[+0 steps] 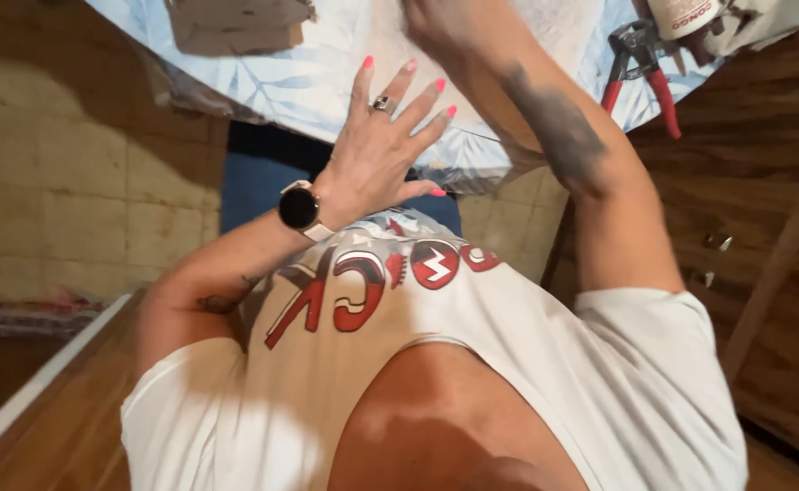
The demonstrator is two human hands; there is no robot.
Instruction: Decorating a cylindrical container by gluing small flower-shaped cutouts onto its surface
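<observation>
The left hand (383,150) lies open, fingers spread, flat on the leaf-print tablecloth (308,77) at the table's near edge. The right hand (436,23), at one o'clock of it, is cropped — its grip cannot be told. Red-handled pliers (647,68) lie untouched at two o'clock — nearer the right arm.

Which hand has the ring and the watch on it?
The left hand, fingers spread on the leaf-patterned cloth. The right hand is partly out of view and shows neither.

Warm indoor light, glare on the tablecloth (326,64) — dim corners, slight motion blur
</observation>
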